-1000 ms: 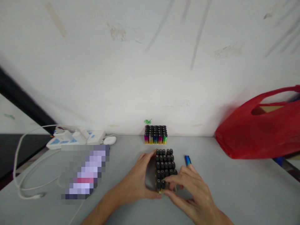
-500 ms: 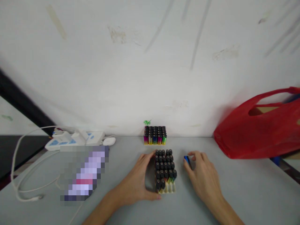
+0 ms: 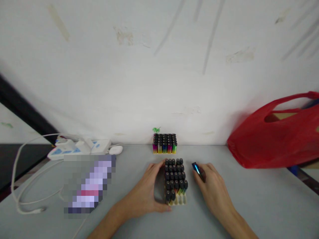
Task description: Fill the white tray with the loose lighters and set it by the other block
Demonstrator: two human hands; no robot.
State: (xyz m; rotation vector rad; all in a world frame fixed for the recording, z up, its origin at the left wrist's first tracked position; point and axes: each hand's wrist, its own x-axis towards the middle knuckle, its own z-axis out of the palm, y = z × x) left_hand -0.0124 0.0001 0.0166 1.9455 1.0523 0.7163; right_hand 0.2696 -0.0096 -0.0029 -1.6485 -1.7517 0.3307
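Note:
My right hand (image 3: 211, 186) pinches a blue lighter (image 3: 197, 168) with dark ends between thumb and fingers, tilted, just right of a tray. That pale tray (image 3: 181, 200) stands in front of me with rows of upright black-topped lighters (image 3: 175, 176). Bare slots show at its near right corner, and a gap shows in the far row. My left hand (image 3: 146, 192) curves around the tray's left side, fingers at the far corner and thumb at the near corner. Farther back, against the wall, a second block of colourful black-topped lighters (image 3: 164, 144) stands upright.
On the left lie a white power strip (image 3: 79, 147) with plugs, a white round-ended device (image 3: 116, 150), a looping white cable (image 3: 17, 186) and a pixelated phone-like object (image 3: 93, 186). A red bag (image 3: 269, 139) sits at the right by the wall (image 3: 159, 83).
The blue lighter has turned in my right hand and now shows more of its length, slightly farther left. My fingers have closed in around it. My left hand and the tray stay put.

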